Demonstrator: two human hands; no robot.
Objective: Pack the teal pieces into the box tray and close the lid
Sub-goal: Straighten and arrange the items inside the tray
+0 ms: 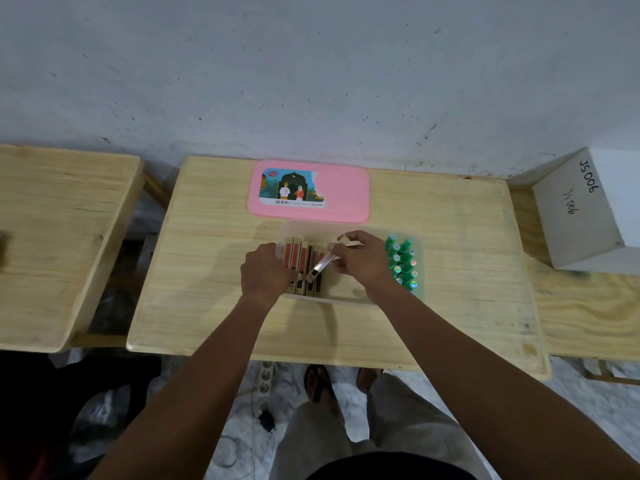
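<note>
The teal pieces [401, 261] look packed already: they stand in a tight cluster at the right end of the clear box tray [346, 300], right of the frame's middle, shiny caps up. I see none loose on the desk [450, 323], so that part of the job seems done.

What the person is busy with now is the other stuff. A row of slim tan and red boxes [294, 254] stands on edge in the left end of the tray. The right hand [360, 261] has its fingers curled round one more slim box [323, 265], holding it tilted with its lower end down among the row. Something small and tan also shows at its fingertips, but I can't make out what it is.

The left hand [265, 271] sits at the tray's left wall, knuckles up and fingers bent toward the row. Whether it grips the tray or only steadies the boxes I cannot tell from here.

The pink lid [346, 195] lies flat on the desk just beyond the tray, above centre in the frame, picture side up and not touched by either hand. So closing it is plainly still to come, and I'd guess it waits until that tilted box is settled. A white carton [581, 216] sits at the right edge of the frame
</note>
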